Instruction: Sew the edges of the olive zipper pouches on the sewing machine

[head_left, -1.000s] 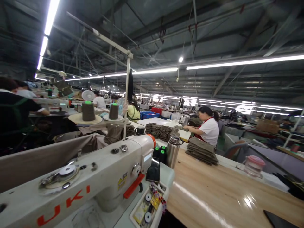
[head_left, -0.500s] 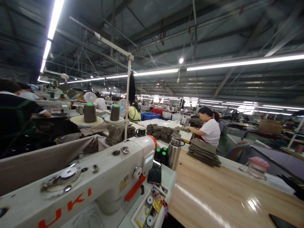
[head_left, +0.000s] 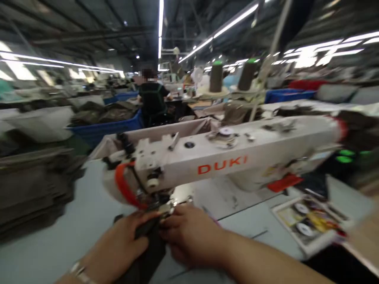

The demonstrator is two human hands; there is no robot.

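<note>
A white sewing machine [head_left: 225, 161] with red lettering stands across the middle of the grey table [head_left: 74, 221]. Both my hands are under its needle end. My left hand [head_left: 124, 244] is closed on a dark piece of fabric [head_left: 146, 256] that runs toward me. My right hand [head_left: 189, 232] is curled beside it, fingertips pressed on the same fabric at the needle. The picture is smeared by motion.
A stack of dark fabric [head_left: 32, 189] lies at the left. A tray of bobbins [head_left: 308, 225] sits at the right of the machine. Two thread cones [head_left: 216, 77] stand behind it. A person in dark clothes [head_left: 152, 98] works beyond, near blue bins [head_left: 106, 128].
The view has swung left and down from the hall and the wooden table to the needle end of the machine. My two hands have come into view on the dark fabric.
</note>
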